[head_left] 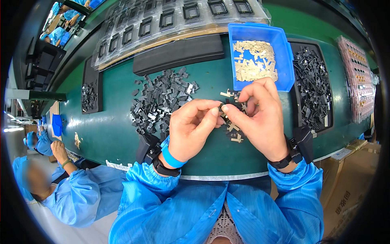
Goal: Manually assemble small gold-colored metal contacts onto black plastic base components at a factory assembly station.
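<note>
My left hand [191,128] and my right hand [263,118] meet over the green table, thumbs and index fingers pinched together. Between their fingertips is a small black part [221,107], mostly hidden by the fingers. Beneath and beside the right fingers lie several small beige T-shaped pieces [237,138] and a few black bits. A heap of small black rectangular parts [162,95] spreads out left of my hands. Just beyond the right hand stands a blue bin [286,61] holding many loose beige pieces [256,61].
Clear trays [158,30] with black frames sit at the back, behind a black foam block [178,55]. To the right are a black tray [298,122] of black parts and stacked blister trays [357,81]. Another black tray [92,106] lies left. A co-worker [81,195] sits at left; cardboard boxes [353,175] stand lower right.
</note>
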Motion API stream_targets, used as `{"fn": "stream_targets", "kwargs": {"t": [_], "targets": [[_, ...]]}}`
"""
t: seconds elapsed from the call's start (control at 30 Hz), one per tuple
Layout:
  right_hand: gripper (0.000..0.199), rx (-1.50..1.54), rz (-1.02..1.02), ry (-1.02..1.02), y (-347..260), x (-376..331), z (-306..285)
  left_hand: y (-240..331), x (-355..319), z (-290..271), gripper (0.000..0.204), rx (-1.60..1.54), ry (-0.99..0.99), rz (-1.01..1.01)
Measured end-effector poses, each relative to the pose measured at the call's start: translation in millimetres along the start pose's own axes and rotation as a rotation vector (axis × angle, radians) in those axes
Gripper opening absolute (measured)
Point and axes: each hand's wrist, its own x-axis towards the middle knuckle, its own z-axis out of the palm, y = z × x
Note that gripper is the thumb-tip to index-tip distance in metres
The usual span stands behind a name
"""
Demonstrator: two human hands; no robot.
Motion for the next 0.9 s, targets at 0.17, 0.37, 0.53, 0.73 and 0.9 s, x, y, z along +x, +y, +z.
{"fn": "stream_targets", "kwargs": {"t": [0.17,0.37,0.53,0.73,0.9], "targets": [[0.014,0.329,0.220,-0.104,5,4,-4,1,2,-2,0.015,-0.173,-0.025,-0.063],[0.017,0.388,0.204,-0.247,3,1,-2,-1,2,-5,0.015,-0.276,-0.085,-0.071],[0.020,0.571,0.353,-0.318,3,1,-2,1,4,-6,0.015,-0.371,-0.175,-0.128],[0.016,0.723,0.354,-0.432,2,2,-3,-5,5,-8,0.016,-0.587,-0.271,-0.218],[0.016,0.751,0.354,-0.493,0,3,-6,-7,6,-11,0.016,-0.661,-0.297,-0.225]]}}
